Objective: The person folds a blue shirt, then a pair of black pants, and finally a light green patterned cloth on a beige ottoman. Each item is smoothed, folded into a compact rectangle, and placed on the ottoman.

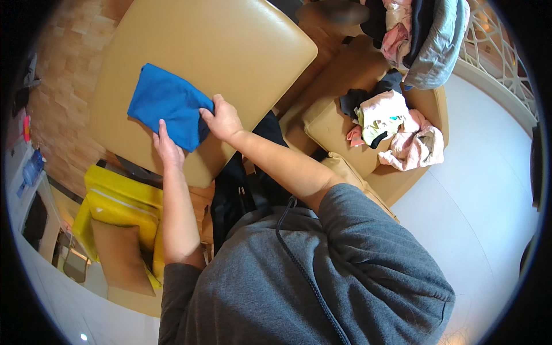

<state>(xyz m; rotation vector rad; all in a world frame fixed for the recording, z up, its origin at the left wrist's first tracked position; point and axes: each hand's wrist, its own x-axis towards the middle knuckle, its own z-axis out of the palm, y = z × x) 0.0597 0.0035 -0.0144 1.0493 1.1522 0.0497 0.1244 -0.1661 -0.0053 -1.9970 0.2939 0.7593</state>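
Note:
A folded blue cloth garment (166, 101) lies on the tan leather ottoman (207, 39), close to its lower left side. My right hand (223, 118) pinches the garment's right edge between thumb and fingers. At the lower edge of the cloth rests my left hand (168, 146), its fingers extended along the fabric and partly over it; whether it grips the cloth cannot be told.
To the right, a tan leather sofa (332, 125) holds a pile of pink, white and black clothes (384, 112). More clothes (435, 43) hang over its back. A yellow armchair (120, 189) with a brown cushion (118, 254) stands at lower left.

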